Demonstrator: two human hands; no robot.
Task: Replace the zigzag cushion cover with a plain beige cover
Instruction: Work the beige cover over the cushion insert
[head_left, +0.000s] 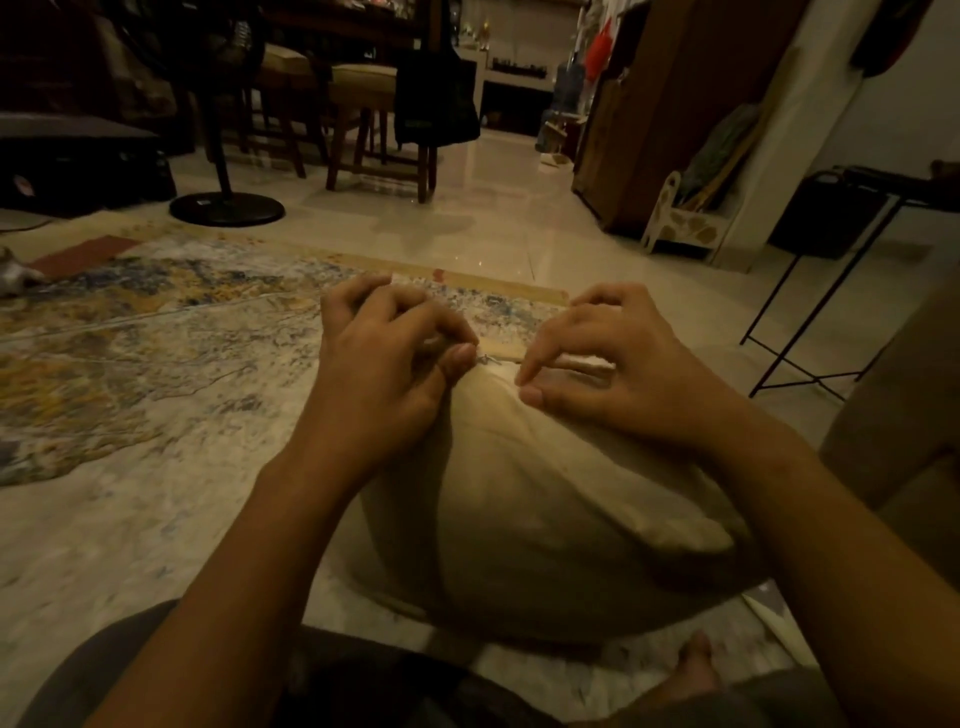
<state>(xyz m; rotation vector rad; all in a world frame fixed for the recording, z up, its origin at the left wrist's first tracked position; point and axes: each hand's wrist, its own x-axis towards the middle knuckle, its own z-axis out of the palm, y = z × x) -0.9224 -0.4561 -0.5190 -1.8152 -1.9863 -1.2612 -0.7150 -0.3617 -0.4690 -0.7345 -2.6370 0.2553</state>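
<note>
Where the beige-covered cushion (545, 493) sits: on the rug (156, 364), before the knees.
Left hand (384, 364): pinching zip pull (484, 358) at top seam (501, 364).
Right hand (623, 364): pinching seam just beside; open stretch likely runs rightward.

We see a glossy tiled floor (467, 171), a patterned rug (156, 338) across the left, and a beige cushion (545, 509) resting on the rug at lower centre.

A patterned blue-and-yellow rug (156, 332) covers the pale tiled floor (467, 228), with a fan's round black base (227, 208) and wooden stools (374, 124) behind, a wooden cabinet (670, 114) and a black wire-legged stand (831, 270) at right.
</note>
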